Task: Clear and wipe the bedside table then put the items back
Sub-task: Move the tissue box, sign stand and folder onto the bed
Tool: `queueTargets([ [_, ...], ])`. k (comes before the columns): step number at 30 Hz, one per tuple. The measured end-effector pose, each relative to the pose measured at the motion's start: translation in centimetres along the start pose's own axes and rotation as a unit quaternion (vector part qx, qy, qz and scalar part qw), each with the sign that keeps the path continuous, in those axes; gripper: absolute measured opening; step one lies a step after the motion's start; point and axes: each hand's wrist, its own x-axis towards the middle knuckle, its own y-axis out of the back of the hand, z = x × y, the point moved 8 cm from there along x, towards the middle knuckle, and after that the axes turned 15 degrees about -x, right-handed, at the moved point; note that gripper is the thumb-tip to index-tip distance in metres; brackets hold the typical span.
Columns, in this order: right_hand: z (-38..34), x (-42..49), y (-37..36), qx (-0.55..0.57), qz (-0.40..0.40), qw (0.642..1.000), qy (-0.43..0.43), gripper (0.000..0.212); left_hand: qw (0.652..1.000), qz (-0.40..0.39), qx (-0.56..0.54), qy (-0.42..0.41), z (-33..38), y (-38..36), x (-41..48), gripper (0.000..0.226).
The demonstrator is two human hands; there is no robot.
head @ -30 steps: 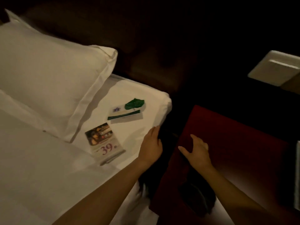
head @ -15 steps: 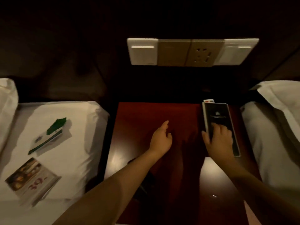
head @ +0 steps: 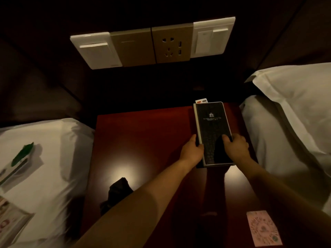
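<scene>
Two hands grip a black folder [head: 212, 133] at the desk's [head: 143, 140] two o'clock corner: left hand [head: 191, 151] and right hand [head: 236, 147] fingers are curled around its side edges.

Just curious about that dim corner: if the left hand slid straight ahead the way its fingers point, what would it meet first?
The left hand already touches the black folder at its left edge. Sliding onward along that edge, the bedside table looks bare up to the dark wall; depth is hard to judge.
</scene>
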Motion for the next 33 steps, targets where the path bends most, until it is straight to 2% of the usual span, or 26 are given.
queueTargets([
  [4, -0.2, 0.7, 0.0, 0.058, 0.001, 0.998, -0.018, 0.048, 0.999, 0.041, -0.02, -0.025, 0.4, -0.8, 0.1, 0.049],
  [10, -1.2, -0.1, -1.8, 0.147, -0.004, 0.989, -0.013, 0.037, 0.993, 0.103, -0.022, -0.06, 0.6, 1.6, -0.7, 0.051],
  [16, -4.5, -2.4, -3.6, 0.115, 0.033, 0.993, 0.011, 0.047, 0.985, 0.111, -0.121, -0.051, -0.5, 6.1, -2.0, 0.05],
  [24, -14.3, -9.5, -9.4, 0.09, 0.026, 0.99, 0.106, 0.041, 0.956, 0.207, -0.182, -0.099, -2.1, 17.6, -7.2, 0.048],
  [33, -25.9, -22.5, -20.5, 0.06, -0.031, 0.97, 0.232, 0.037, 0.888, 0.376, -0.237, -0.119, -9.1, 34.4, -16.8, 0.047],
])
